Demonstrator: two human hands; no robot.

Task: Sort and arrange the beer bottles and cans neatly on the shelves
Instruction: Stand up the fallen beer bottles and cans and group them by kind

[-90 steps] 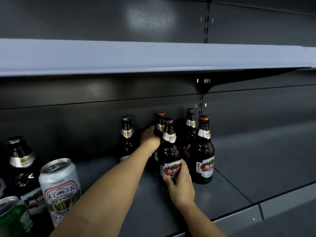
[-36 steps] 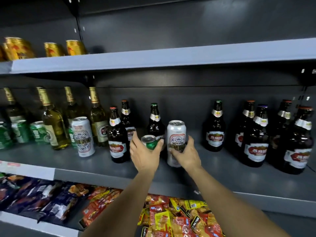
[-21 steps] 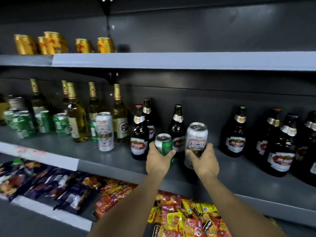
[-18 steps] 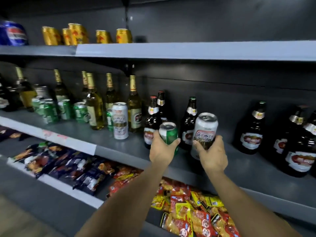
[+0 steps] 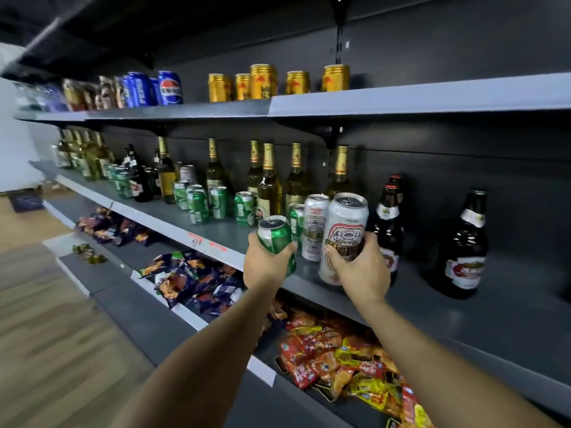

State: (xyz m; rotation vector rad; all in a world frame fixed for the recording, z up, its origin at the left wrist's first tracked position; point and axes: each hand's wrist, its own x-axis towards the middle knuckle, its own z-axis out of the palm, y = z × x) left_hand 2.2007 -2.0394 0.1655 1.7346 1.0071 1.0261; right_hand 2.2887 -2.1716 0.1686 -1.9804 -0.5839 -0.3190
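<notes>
- A short green aluminium beer can (image 5: 276, 240) is gripped in the left hand (image 5: 265, 267), fingers wrapped round its lower half, and it's held up in front of the grey metal middle shelf (image 5: 463, 322), tilted a bit to the left.
- A tall white beer can with a red patterned label (image 5: 344, 233) is clutched by the right hand (image 5: 361, 273), fingers curled across the label, just over the shelf's front part.
- A second tall white can (image 5: 315, 230) is parked on the shelf right behind and between the two held cans.
- Dark brown glass bottles with red labels (image 5: 463, 251) are stood to the right; green cans and gold-foil-necked bottles (image 5: 268, 183) are lined up to the left.
- Snack packets (image 5: 336, 350) are piled on the shelf below.
</notes>
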